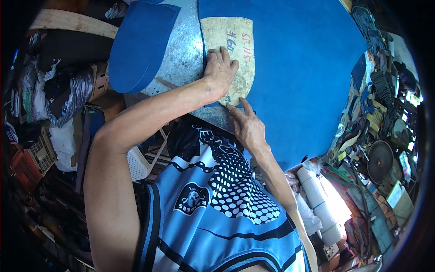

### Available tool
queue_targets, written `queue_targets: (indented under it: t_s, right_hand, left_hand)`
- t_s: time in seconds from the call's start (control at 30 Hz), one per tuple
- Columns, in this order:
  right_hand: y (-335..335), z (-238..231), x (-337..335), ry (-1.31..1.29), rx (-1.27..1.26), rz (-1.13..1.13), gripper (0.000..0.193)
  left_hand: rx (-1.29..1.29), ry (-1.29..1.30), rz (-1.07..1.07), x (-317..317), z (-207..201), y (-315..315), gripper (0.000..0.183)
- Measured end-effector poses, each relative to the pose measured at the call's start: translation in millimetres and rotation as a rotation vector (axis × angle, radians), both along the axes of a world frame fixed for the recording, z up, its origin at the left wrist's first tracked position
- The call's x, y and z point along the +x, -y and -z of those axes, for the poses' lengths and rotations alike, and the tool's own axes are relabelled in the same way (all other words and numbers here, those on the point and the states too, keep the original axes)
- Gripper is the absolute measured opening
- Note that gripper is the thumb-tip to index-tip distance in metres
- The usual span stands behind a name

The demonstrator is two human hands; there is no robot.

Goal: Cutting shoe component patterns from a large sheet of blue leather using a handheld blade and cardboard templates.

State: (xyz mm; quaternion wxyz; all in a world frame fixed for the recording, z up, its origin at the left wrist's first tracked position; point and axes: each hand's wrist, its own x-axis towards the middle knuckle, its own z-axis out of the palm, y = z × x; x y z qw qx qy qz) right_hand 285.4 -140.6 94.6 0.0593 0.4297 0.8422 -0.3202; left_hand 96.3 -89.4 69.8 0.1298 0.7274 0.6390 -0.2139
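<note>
Left hand (pixel 219 70) lies flat on tan card (pixel 243 68); right hand (pixel 248 129), grip hard to see, at its bottom edge; wide blue sheet (pixel 301 81) rightward.

Clutter crowds the room on both sides. On the left, a wooden plank (pixel 74 21) runs above plastic bags (pixel 77 93), a cardboard box (pixel 99 82) and a red crate (pixel 25 168). A white plastic chair (pixel 137 164) stands lower down, near the middle. On the right, a heap of scraps (pixel 376 120) surrounds a round dark disc (pixel 380 162), with white rolls (pixel 322 211) nearby, brightly lit along one side.
</note>
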Motion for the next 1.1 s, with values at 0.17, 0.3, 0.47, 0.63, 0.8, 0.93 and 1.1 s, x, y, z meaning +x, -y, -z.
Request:
queue_targets:
  t_s: [0.17,0.3,0.47,0.63,0.8,0.93,1.1]
  right_hand:
    - [-12,4,12,-0.008,-0.009,-0.06,0.036]
    - [-21,5,19,-0.002,0.01,-0.142,0.039]
    - [-31,6,24,-0.012,0.025,-0.208,0.039]
    - [-44,3,30,-0.001,-0.012,-0.249,0.038]
    - [-61,2,34,0.014,-0.012,-0.379,0.036]
    - [-76,1,30,0.0,-0.002,-0.426,0.035]
    - [-86,-3,33,-0.008,0.072,-0.477,0.034]
  left_hand:
    - [-0.016,-0.02,-0.011,3,0,0,0.108]
    - [-0.008,-0.041,-0.007,3,1,1,0.108]
    - [-0.011,-0.044,0.003,3,0,4,0.106]
    - [0.01,-0.06,0.021,5,2,6,0.104]
    - [0.018,-0.072,0.021,4,2,6,0.104]
    - [0.01,-0.065,0.001,0,5,6,0.105]
    - [0.058,-0.076,0.007,3,2,3,0.104]
